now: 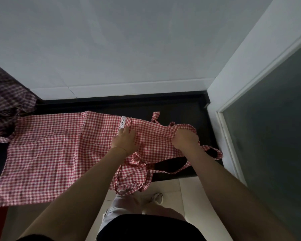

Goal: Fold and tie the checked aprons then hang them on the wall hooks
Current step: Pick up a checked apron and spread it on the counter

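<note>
A red-and-white checked apron (47,153) lies spread across a black countertop (181,106), its skirt to the left and hanging over the front edge. A white lace strip (122,122) crosses it near the middle. My left hand (124,140) presses flat on the cloth just right of the lace. My right hand (186,139) is closed on the bib end of the apron, where the neck loop and ties (214,152) bunch up. More ties (134,178) dangle off the front edge. A second, darker checked apron (5,100) lies heaped at the far left.
A white tiled wall (129,49) rises behind the counter. A white frame with a dark panel (268,136) closes off the right side. Below, pale floor tiles (189,188), my legs and a white shoe (157,198) show. No wall hooks are in view.
</note>
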The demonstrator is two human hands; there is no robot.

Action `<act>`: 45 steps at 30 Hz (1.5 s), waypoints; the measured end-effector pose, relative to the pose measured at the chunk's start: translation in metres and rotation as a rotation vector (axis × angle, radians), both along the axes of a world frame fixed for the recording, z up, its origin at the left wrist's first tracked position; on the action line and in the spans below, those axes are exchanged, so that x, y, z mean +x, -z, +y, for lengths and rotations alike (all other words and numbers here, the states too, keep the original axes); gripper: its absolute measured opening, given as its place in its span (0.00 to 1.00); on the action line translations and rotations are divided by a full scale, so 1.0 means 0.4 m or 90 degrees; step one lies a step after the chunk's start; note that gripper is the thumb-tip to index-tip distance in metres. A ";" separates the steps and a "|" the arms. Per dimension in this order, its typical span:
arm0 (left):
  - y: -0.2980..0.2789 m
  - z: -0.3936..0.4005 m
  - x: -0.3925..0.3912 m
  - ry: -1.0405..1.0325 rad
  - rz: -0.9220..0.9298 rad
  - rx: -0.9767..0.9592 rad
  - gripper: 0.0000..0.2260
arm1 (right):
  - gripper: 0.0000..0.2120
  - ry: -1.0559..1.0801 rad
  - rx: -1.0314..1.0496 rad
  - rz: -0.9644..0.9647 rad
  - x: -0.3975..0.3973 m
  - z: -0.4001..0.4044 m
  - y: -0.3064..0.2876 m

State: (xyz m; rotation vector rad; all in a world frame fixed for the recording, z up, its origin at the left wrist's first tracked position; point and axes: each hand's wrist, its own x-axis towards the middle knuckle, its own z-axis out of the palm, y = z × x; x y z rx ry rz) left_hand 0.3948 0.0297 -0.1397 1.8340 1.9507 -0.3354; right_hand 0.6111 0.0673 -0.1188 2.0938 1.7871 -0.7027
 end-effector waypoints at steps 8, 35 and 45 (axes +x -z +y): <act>-0.053 0.107 0.051 -0.039 -0.160 0.113 0.17 | 0.16 -0.173 0.087 0.095 -0.038 0.047 -0.012; -0.112 0.100 -0.020 -0.117 -0.122 0.059 0.09 | 0.18 0.026 -0.081 -0.360 0.171 0.090 -0.117; -0.113 0.085 0.000 -0.138 -0.262 0.095 0.04 | 0.31 -0.048 -0.094 0.274 0.051 0.083 -0.065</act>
